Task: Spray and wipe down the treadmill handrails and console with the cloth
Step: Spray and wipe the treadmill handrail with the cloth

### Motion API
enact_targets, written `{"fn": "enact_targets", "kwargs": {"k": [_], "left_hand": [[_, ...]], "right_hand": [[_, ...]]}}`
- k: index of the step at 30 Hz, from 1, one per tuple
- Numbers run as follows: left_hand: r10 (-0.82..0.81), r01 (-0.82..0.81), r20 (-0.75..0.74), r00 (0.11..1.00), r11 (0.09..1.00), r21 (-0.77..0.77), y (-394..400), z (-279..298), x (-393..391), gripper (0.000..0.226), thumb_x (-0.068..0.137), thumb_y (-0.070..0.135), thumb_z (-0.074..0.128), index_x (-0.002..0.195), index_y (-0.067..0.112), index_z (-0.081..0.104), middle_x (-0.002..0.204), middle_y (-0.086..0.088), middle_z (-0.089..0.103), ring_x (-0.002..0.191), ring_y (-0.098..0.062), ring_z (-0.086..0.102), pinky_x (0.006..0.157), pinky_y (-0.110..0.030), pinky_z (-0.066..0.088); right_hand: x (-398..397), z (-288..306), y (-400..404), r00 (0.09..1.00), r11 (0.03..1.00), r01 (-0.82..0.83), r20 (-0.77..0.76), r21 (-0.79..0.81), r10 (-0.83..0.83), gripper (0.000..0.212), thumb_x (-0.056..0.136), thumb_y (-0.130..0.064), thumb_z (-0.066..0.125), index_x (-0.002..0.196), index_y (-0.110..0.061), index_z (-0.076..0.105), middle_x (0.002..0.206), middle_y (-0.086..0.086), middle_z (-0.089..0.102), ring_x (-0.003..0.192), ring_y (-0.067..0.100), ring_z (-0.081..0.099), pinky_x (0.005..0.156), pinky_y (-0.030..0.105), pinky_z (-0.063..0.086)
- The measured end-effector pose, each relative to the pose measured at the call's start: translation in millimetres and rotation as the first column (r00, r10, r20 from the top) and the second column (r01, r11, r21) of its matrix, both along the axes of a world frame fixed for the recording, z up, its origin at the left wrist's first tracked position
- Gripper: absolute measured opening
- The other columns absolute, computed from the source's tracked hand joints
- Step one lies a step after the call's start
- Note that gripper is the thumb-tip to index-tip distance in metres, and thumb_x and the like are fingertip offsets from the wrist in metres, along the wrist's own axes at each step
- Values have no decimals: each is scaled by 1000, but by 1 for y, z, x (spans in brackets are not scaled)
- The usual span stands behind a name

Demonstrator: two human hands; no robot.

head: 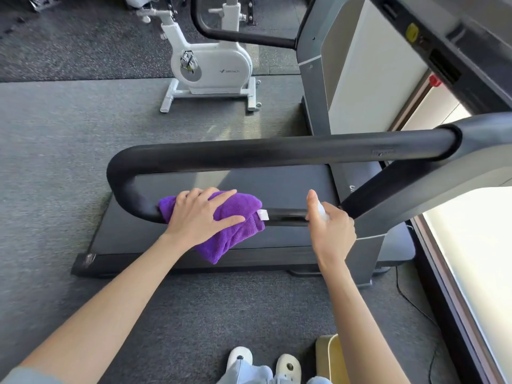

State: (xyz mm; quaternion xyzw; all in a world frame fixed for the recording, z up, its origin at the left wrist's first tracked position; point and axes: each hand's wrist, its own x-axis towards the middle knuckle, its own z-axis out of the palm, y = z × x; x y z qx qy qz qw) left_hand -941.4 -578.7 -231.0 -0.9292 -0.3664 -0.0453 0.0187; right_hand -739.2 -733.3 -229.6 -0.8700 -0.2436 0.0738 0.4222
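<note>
While the left hand (201,214) presses a purple cloth (235,220) flat-fingered onto the lower bar of the black handrail (277,152) at the middle of the frame, the right hand (332,231) just to its right curls around a small white spray bottle (322,210), index finger raised over its top, close beside the same bar. Part of the cloth hangs below the rail over the treadmill deck (277,184). A white exercise bike (210,65) stands at upper centre, and the treadmill console (443,45) fills the upper right corner.
</note>
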Motion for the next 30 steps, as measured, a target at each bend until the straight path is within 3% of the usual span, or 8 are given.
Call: {"fn": "enact_targets", "kwargs": {"k": [3,7,10,13,17,20,25,30], "left_hand": [[26,-25,-39,999,1000,13,2,-1,5,91,71,93,11,132,43,56,112,3,68,94,-27,65,86,-41,46],[105,-105,0,994,992,75,-7,-8,26,74,79,81,23,103,29,71,86,0,70,74,-28,65,70,-35,47],[110,-111,18,994,991,76,-13,-11,45,70,82,77,24,95,28,72,79,0,69,72,-27,64,67,-34,46],[70,-70,13,997,996,46,-29,-13,78,72,82,77,20,96,29,71,79,0,68,72,-27,64,64,-34,46],[-5,5,-20,1000,1000,5,-59,-15,135,81,79,80,10,112,31,65,98,-1,69,86,-25,64,71,-34,44],[-62,60,-49,997,997,-39,-65,-14,149,77,82,83,24,128,31,55,114,-4,65,97,-27,62,76,-35,44],[-26,24,-74,997,999,-38,-39,-5,83,88,70,92,27,134,35,49,112,-1,63,97,-26,61,70,-32,37],[41,-41,8,999,998,50,-14,-3,25,89,68,91,20,121,32,62,100,2,68,88,-30,64,71,-37,45]], "right_hand": [[1,-2,2,1000,1000,2,-7,-1,-2,95,72,-85,21,68,4,55,65,18,61,72,42,57,70,40,42],[7,-4,1,999,1000,11,-41,-27,-12,97,71,-84,20,73,5,59,72,22,64,77,42,60,68,37,40],[18,-5,-8,995,1000,3,-96,-30,-6,97,70,-82,21,76,6,61,75,23,67,79,40,63,67,33,40],[28,-4,-25,989,1000,31,-144,-3,-31,91,72,-80,24,66,2,60,59,12,63,72,36,64,67,33,41],[34,-1,-44,989,997,71,-133,5,-69,89,77,-80,27,67,3,56,64,22,61,74,43,62,72,39,50],[34,5,-48,989,997,76,-128,19,-73,91,78,-81,27,69,5,56,65,24,61,73,43,62,74,43,52],[27,13,-44,982,996,51,-185,74,-37,75,81,-78,31,50,-14,55,47,-2,59,65,30,65,76,39,49],[21,6,-45,972,987,49,-236,153,-11,76,86,-75,35,52,-10,55,41,-9,53,55,21,57,71,38,47]]}}
